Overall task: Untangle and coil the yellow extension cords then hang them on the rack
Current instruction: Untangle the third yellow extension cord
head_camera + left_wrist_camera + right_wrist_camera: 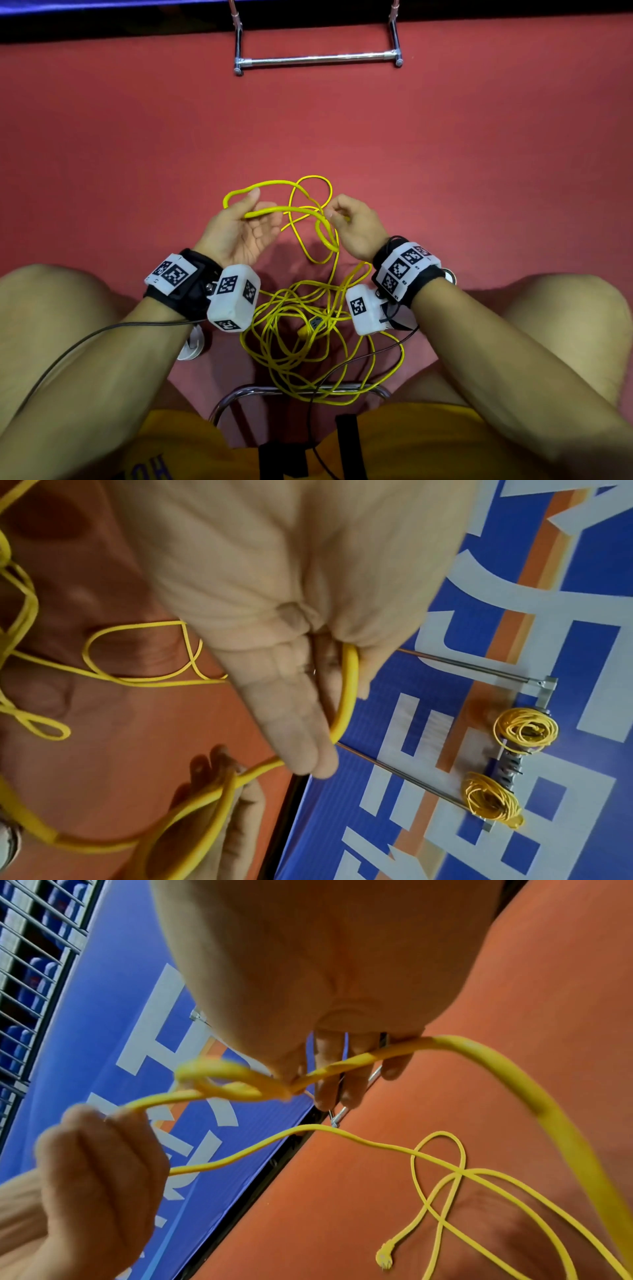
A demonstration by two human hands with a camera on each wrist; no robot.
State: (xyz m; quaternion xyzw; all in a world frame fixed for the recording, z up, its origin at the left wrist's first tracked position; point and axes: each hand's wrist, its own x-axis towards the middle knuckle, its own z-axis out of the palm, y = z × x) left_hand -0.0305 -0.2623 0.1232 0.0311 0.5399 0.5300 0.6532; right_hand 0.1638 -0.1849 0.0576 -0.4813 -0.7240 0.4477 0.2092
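A yellow cord [274, 183] loops between my two raised hands above the red floor. My left hand [253, 212] grips one loop of it between thumb and fingers [291, 723]. My right hand [334, 212] pinches the same cord [346, 1064] just beside a knot-like twist [226, 1080]. A free cord end with a plug [383, 1256] lies on the floor. The rest is a tangled yellow pile [301, 342] between my knees, below both wrists. The chrome rack [318, 61] stands far ahead, and two coiled yellow cords [525, 729] [489, 799] hang on it.
A chrome stool frame [298, 390] sits under the pile's near edge. Thin black cables [85, 342] trail from my wrist cameras. A blue banner [514, 615] backs the rack. A grey socket block [317, 323] lies in the pile. My knees flank the floor space.
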